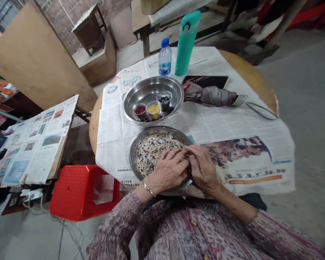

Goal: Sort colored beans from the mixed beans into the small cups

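A steel pan point(134, 150) full of mixed white, red and dark grains point(151, 150) sits at the near edge of the round table. My left hand point(168, 169) lies on the grains with its fingers curled, a bangle on the wrist. My right hand point(202, 166) rests at the pan's right side, fingers bent down into the grains beside the left hand. Whether either hand grips any grains is hidden. Behind it a second steel pan point(151, 88) holds three small cups: red beans point(140, 109), yellow grains point(154, 109) and black beans point(164, 99).
Newspaper point(233, 126) covers the table. At the back stand a water bottle point(165, 57) and a teal flask point(186, 41); a folded grey umbrella point(213, 95) and a dark tablet point(206, 80) lie to the right. A red plastic stool point(76, 189) and a newspaper-covered side table point(35, 141) stand on the left.
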Demonstrator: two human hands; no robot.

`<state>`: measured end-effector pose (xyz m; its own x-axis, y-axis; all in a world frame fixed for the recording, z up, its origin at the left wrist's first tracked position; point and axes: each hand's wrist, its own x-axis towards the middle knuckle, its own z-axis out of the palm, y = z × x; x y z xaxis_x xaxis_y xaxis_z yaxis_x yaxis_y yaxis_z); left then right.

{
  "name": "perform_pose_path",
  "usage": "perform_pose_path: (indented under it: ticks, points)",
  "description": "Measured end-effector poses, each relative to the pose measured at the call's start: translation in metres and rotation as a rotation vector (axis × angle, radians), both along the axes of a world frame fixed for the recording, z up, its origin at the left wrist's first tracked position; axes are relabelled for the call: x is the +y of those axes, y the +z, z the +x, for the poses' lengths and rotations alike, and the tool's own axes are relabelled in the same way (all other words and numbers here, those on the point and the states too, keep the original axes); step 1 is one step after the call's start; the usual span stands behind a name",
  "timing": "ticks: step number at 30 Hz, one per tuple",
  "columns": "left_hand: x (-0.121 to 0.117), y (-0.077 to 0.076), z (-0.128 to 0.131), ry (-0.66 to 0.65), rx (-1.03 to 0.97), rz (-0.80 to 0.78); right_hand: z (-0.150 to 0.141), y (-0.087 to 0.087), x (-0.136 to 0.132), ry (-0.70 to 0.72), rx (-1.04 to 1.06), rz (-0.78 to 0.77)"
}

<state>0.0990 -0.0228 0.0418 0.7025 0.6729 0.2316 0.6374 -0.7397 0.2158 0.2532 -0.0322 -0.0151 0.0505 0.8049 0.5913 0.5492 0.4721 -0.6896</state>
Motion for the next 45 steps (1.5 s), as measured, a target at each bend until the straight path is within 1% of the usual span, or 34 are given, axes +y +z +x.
perform_pose_path:
  ticks: [1, 2, 5, 7, 9, 11, 13, 15, 17, 19, 23, 25, 28, 31, 33, 34, 35, 37, 39, 40, 43, 44, 45]
  points:
    - [0.006, -0.004, 0.002, -0.052, 0.025, 0.016, 0.0, -0.001, 0.0, -0.002, 0.0, -0.003]
    - [0.013, -0.007, 0.003, -0.071, 0.048, 0.03, 0.0, -0.001, 0.0, -0.004, -0.002, -0.012]
    - [0.041, -0.016, -0.005, -0.071, 0.094, 0.071, -0.001, -0.001, 0.001, 0.0, -0.005, -0.038]
    - [0.056, -0.016, -0.016, 0.006, 0.093, 0.095, -0.001, -0.001, 0.002, 0.008, -0.004, -0.034]
    - [0.063, -0.013, -0.028, 0.132, 0.096, 0.121, -0.001, 0.0, 0.002, 0.007, -0.001, -0.021]
    - [0.06, -0.008, -0.04, 0.286, 0.124, 0.133, -0.002, -0.001, 0.003, 0.002, 0.001, -0.01]
    - [0.048, -0.004, -0.049, 0.422, 0.156, 0.127, -0.003, -0.003, 0.004, -0.005, 0.005, -0.004]
    - [0.032, -0.002, -0.054, 0.524, 0.174, 0.106, -0.003, -0.006, 0.006, -0.024, 0.014, 0.011]
    - [0.016, -0.001, -0.052, 0.579, 0.172, 0.069, -0.004, -0.009, 0.008, -0.048, 0.033, 0.025]
    - [0.003, -0.001, -0.046, 0.547, 0.153, 0.017, -0.004, -0.01, 0.01, -0.064, 0.05, 0.026]
    - [-0.014, 0.0, -0.027, 0.312, 0.083, -0.088, -0.003, -0.01, 0.011, -0.057, 0.075, 0.0]
    - [-0.019, 0.002, -0.019, 0.219, 0.058, -0.127, -0.003, -0.01, 0.011, -0.041, 0.08, -0.007]
    - [-0.019, 0.005, -0.012, 0.092, 0.069, -0.184, -0.003, -0.01, 0.01, -0.026, 0.077, -0.006]
    - [-0.016, 0.008, -0.015, -0.05, 0.139, -0.219, -0.003, -0.011, 0.01, -0.027, 0.071, -0.003]
    - [-0.014, 0.01, -0.026, -0.087, 0.199, -0.229, -0.003, -0.01, 0.01, -0.029, 0.068, 0.003]
    - [-0.014, 0.011, -0.034, -0.079, 0.224, -0.231, -0.003, -0.01, 0.01, -0.03, 0.068, 0.007]
    - [-0.013, 0.013, -0.043, -0.067, 0.244, -0.235, -0.004, -0.01, 0.01, -0.03, 0.069, 0.008]
    - [-0.011, 0.015, -0.062, 0.003, 0.22, -0.222, -0.004, -0.009, 0.01, -0.026, 0.073, 0.006]
    - [-0.004, 0.014, -0.076, 0.105, 0.114, -0.217, -0.004, -0.009, 0.01, -0.021, 0.077, 0.002]
    - [0.001, 0.012, -0.081, 0.177, 0.059, -0.208, -0.004, -0.008, 0.009, -0.019, 0.078, 0.001]
    - [0.02, 0.002, -0.078, 0.427, -0.053, -0.14, -0.003, -0.008, 0.009, -0.018, 0.079, -0.004]
    - [0.026, -0.002, -0.073, 0.482, -0.08, -0.125, -0.003, -0.008, 0.009, -0.017, 0.079, -0.006]
    - [0.031, -0.006, -0.066, 0.508, -0.099, -0.121, -0.003, -0.008, 0.009, -0.016, 0.078, -0.007]
